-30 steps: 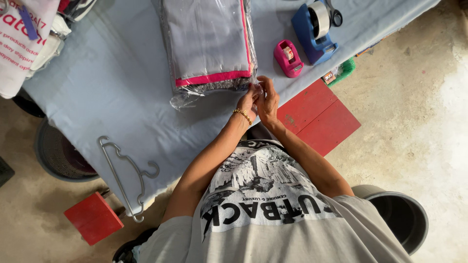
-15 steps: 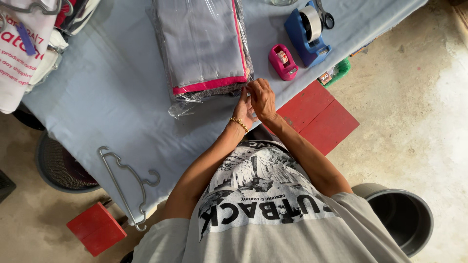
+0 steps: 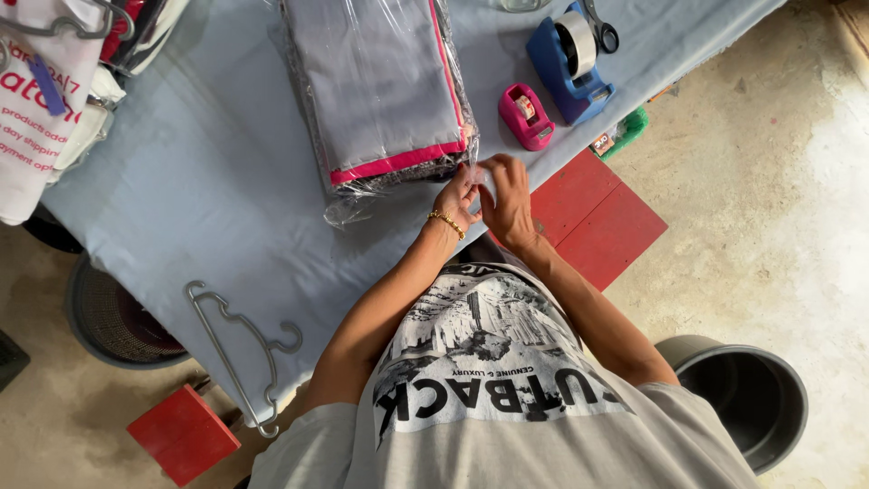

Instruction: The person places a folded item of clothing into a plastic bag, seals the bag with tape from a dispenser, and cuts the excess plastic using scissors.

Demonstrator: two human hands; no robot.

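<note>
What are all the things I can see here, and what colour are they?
Table: one, pale blue cloth, across the upper left.
Folded fabric in a clear bag: one bundle, grey with a pink edge, at the table's middle.
Small tape dispenser: one, pink, right of the bundle.
Large tape dispenser: one, blue, at the table's far right.
Scissors: one, dark, on the blue dispenser.
Hanger: one, grey, at the table's near edge.
Stool: one, red, on the floor, lower left.
Bucket: one, dark grey, lower right.
Red board: one, under the table's right end.
Left hand: at the bag's corner, gold bracelet on the wrist.
Right hand: touching the left, pinching something clear.
</note>
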